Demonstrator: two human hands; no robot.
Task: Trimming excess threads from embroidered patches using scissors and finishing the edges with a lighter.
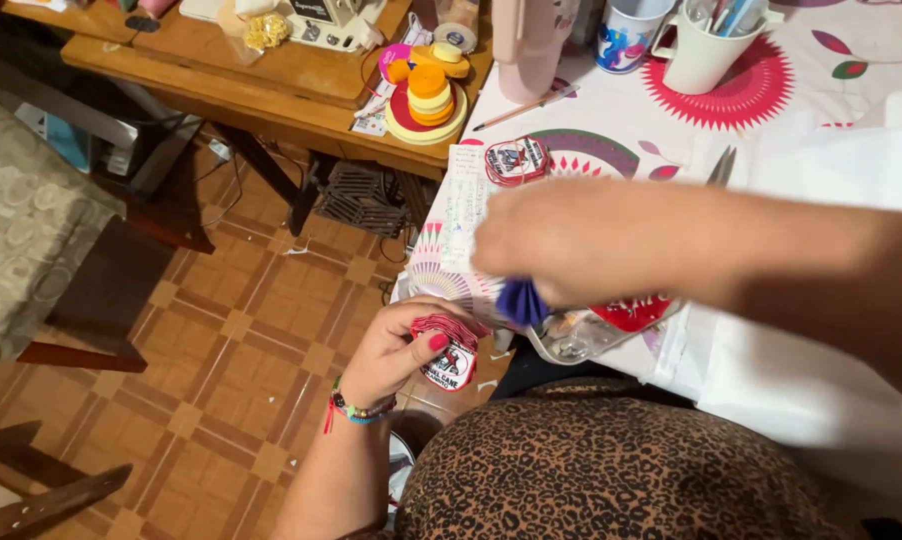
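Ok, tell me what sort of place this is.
Probably a home sewing or craft corner. A sewing machine sits on a wooden table beside stacked ribbon rolls, and the left hand holds a stack of round patches.

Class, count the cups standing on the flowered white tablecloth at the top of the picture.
2: a white cup with blue print, and right of it a white mug holding pens. Others may lie outside the frame.

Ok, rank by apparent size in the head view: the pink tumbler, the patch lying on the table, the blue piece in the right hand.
1. pink tumbler, partly cropped
2. patch on the table
3. blue piece, partly hidden by the right hand
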